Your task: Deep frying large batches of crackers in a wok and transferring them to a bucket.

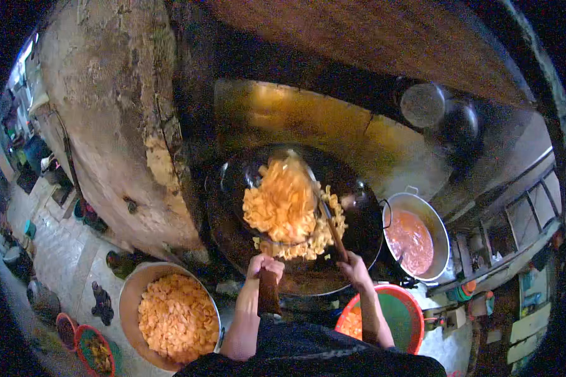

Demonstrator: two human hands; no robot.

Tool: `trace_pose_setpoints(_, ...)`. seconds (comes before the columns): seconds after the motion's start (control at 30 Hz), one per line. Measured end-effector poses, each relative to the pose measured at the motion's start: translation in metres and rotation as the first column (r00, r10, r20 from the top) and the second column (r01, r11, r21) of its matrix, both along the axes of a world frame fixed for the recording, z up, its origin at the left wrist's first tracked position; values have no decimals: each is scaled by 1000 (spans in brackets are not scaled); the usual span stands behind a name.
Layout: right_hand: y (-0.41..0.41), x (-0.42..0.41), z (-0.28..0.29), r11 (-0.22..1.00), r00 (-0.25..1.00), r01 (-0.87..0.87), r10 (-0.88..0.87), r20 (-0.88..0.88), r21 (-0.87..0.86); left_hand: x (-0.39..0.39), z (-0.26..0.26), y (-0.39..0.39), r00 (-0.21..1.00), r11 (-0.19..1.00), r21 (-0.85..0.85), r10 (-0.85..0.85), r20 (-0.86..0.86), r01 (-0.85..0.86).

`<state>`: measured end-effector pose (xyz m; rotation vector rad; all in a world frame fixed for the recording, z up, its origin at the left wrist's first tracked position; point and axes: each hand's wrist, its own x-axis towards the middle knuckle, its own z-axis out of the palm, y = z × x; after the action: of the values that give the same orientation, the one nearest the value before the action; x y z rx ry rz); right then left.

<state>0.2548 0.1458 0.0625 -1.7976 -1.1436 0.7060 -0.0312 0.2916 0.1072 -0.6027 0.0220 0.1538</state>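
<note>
My left hand (265,267) grips a thick wooden handle (270,297) at the near side of a large dark wok (306,280). The handle appears to belong to a skimmer or strainer whose bowl is mostly hidden under a heap of curly, golden-orange fried pieces (283,205). My right hand (355,269) is closed around the wooden shaft (335,233) of a long metal-ended utensil. Its blurred head reaches the right and far side of the heap. Paler pieces (328,231) lie in the wok along the heap's right and near edges.
A big metal pot (133,306) of orange pieces stands at left. On the right are a metal pot (443,235) of reddish liquid and a red-rimmed tub (416,306). A stained wall (104,118) rises at left; red-rimmed baskets (78,337) sit on the floor.
</note>
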Motion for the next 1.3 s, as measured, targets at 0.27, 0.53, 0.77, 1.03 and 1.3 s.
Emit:
trace_pose_setpoints(0.27,-41,-59,52,942,868,317,-335,366,110,1,-17,8,999,998,-63,-23,39,26)
trace_pose_setpoints(0.53,-59,-8,24,865,764,503,-441,471,-5,-37,16,-27,995,996,-60,-66,70,71)
trace_pose_setpoints(0.77,-67,-51,-70,846,918,327,-180,353,-420,-42,20,-25,992,992,26,-121,43,120)
trace_pose_setpoints(1.03,1,-123,-42,884,278,-240,-335,-901,-402,-53,53,-27,997,996,36,-80,10,80)
trace_pose_setpoints(1.3,31,-114,-45,971,-726,-21,-179,-663,-240,-54,77,-26,999,999,44,-26,41,24)
